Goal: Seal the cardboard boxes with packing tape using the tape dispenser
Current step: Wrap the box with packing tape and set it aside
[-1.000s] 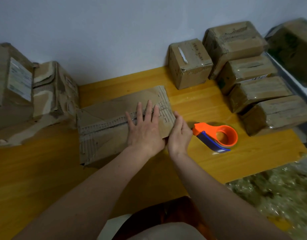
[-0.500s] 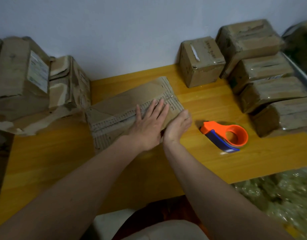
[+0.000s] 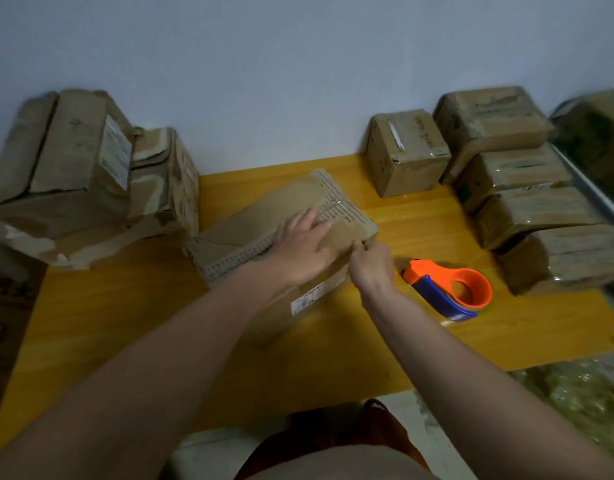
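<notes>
Tabletop: a glossy yellow-orange wooden tabletop (image 3: 420,341), pushed against the wall, its near edge showing at lower right.
Wall: a plain pale grey-blue wall (image 3: 264,81) fills the top of the view.
Box in hand: a worn brown cardboard box with torn, ribbed top flaps (image 3: 264,233) sits mid-tabletop, angled, a small white label on its near side.
Left hand: the left hand (image 3: 298,251) lies flat on the box's top, fingers straight and spread, pressing the flaps down; its grip is open-palmed, curled round nothing.
Right hand: the right hand (image 3: 371,265) is at the box's right corner, fingertips pinching the flap edge.
Dispenser: the orange-and-blue plastic tape dispenser (image 3: 451,289) lies on the tabletop just right of the right hand, untouched.
Right side: a stack of tape-wrapped brown cardboard boxes (image 3: 527,202) lines the right edge, a small square brown box (image 3: 406,154) beside it against the wall.
Left side: battered, torn brown cartons (image 3: 80,178) are heaped at the left, touching the wall.
Floor: crumpled clear plastic wrap (image 3: 575,393) lies beyond the tabletop's near right corner.
</notes>
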Available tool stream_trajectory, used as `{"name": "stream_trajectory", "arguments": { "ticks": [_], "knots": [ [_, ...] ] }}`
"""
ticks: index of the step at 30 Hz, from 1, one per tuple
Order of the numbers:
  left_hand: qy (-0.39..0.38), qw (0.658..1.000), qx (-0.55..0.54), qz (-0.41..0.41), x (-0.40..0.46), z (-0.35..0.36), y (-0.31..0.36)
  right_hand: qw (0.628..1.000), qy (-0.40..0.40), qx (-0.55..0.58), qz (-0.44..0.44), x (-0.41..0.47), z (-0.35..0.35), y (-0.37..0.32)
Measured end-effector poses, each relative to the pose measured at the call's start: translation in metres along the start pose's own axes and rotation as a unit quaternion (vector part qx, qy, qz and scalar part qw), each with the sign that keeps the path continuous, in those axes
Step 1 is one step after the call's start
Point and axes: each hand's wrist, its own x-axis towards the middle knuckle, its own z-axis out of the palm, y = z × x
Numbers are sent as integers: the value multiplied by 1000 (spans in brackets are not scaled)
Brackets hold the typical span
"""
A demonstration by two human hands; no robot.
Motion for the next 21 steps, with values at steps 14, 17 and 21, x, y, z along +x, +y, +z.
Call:
{"name": "stream_trajectory", "arguments": {
  "ticks": [14,17,21],
  "knots": [
    [26,964,19,-263,-60,-16,-64,975,-195,51,-93,3,-12,-33],
    [15,967,-114,-227,-78,-1,-43,967,-216,32,-136,16,-25,-47],
    [38,970,-110,-214,-92,16,-18,939,-241,-207,-131,27,-48,-34]
  ]
}}
